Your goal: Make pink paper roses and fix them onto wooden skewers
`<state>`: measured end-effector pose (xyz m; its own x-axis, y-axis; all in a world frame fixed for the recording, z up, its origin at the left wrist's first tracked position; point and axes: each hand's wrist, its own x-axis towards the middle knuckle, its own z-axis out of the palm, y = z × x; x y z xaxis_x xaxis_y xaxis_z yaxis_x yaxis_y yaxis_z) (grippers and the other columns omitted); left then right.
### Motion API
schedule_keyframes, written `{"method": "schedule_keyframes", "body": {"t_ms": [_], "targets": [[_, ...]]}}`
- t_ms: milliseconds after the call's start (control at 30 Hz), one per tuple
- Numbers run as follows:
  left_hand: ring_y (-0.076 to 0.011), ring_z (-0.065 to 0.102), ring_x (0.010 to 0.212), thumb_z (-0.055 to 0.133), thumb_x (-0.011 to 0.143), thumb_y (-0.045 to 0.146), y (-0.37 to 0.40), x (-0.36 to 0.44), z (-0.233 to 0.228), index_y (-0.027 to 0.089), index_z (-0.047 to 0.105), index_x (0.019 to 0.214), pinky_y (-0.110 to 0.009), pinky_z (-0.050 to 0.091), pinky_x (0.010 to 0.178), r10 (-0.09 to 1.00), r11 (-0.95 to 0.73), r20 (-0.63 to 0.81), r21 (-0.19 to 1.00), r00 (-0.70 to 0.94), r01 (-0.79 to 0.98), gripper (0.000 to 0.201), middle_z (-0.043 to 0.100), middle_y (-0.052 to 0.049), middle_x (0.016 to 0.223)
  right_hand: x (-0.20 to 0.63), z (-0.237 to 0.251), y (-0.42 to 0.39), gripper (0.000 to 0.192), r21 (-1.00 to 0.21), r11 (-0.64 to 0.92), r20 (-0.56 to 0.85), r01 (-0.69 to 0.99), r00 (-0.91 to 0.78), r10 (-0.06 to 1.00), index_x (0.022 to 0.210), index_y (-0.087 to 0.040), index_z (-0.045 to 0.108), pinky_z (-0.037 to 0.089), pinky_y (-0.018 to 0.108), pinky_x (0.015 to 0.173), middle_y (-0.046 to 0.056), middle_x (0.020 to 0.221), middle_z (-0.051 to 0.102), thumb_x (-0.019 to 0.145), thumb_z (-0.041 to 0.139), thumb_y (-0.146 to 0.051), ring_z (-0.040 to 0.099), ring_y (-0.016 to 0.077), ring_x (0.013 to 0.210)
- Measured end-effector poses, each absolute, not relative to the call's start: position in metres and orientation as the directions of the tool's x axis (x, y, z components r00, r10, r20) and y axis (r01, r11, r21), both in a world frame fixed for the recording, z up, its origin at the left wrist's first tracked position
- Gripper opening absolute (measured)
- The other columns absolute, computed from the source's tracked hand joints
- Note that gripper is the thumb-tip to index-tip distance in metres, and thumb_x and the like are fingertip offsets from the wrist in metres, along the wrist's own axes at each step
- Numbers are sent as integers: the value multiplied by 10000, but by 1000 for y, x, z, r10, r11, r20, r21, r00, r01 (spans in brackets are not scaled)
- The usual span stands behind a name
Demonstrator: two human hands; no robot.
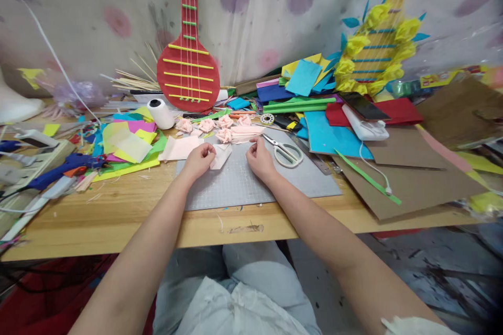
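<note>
The left hand [199,161] pinches the left edge of pale paper [222,158] over the mat [220,191], fingers closed. The sheet looks light, thin and easily creased, best taken gently by an edge. The right hand [260,161] curls near the scissors [288,155]; its grip I cannot tell.

No text legible (print on yellow packet [437,80] too blurred).

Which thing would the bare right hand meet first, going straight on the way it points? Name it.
Most likely the long, pale pink paper strips, just beyond the bare right hand; whether any gap remains is unclear from this one view.
</note>
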<state>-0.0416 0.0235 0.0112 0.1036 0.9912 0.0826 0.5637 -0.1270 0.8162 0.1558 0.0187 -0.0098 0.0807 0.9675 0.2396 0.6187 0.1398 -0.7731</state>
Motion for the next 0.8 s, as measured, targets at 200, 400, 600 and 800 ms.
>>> {"method": "schedule_keyframes", "body": {"t_ms": [200,400,600,800], "targets": [[-79,517,473,460,722,300,15,-46,17,181,472,796,-178,316,390,893,-299,344,936,-291,186,141,500,39,607,156,-9,19,341,-795,151,251,587,93,963,1033,-187,407,343,249,581,-25,698,483,693,397,-167,470,127,592],[-141,621,747,508,721,282,1,-23,3,213,433,995,-211,437,494,942,-187,250,946,-226,265,293,608,-46,937,154,-7,16,379,-719,242,319,651,0,948,1080,-180,412,376,253,607,1,777,520,702,429,-191,487,131,648],[-161,626,730,491,751,258,-14,11,1,218,435,1091,-286,454,696,998,-42,60,798,-9,601,347,654,-11,776,146,0,8,533,-470,463,415,752,-274,868,1227,-194,376,420,279,697,74,1069,521,701,426,-121,507,181,901],[-155,619,736,480,731,212,-15,14,8,190,437,1100,-301,447,725,997,-42,73,761,-21,647,372,609,-73,1070,133,7,7,541,-321,498,442,806,-337,831,1284,-174,352,427,308,758,93,1083,532,748,394,-112,498,206,938]]}}
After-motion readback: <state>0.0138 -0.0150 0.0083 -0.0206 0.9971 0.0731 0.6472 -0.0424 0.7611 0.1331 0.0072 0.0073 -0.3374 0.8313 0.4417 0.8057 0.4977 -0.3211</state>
